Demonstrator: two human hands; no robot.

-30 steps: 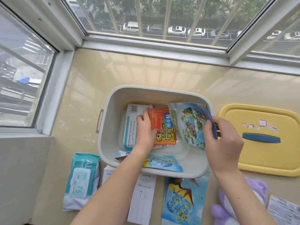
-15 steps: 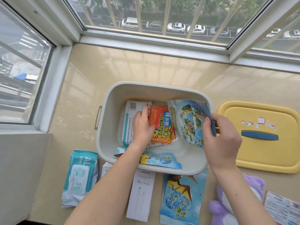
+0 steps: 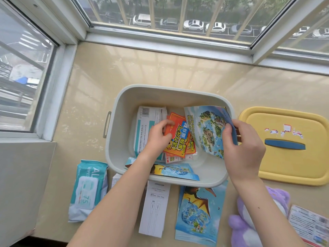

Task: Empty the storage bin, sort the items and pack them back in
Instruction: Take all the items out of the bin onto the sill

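Observation:
A pale grey storage bin [image 3: 114, 145] sits on the beige sill in the middle of the view. Inside it, my left hand [image 3: 157, 135] grips the left edge of the orange packets [image 3: 179, 141], which overlap a white and teal box [image 3: 147, 125]. My right hand [image 3: 243, 147] pinches the right edge of a blue island booklet [image 3: 208, 130], held tilted over the bin's right side. Another blue booklet [image 3: 175, 170] leans on the bin's near wall.
The yellow lid [image 3: 284, 168] with a blue handle lies right of the bin. In front of the bin lie a wipes pack [image 3: 88, 191], a white cable box [image 3: 154, 209], a pterosaur booklet [image 3: 197, 214], a purple plush toy [image 3: 249, 227] and a printed card [image 3: 309, 227].
My left hand has shifted on the orange packets, its fingers now curled at their left edge. My right hand still holds the island booklet in about the same place. The camera tilted slightly.

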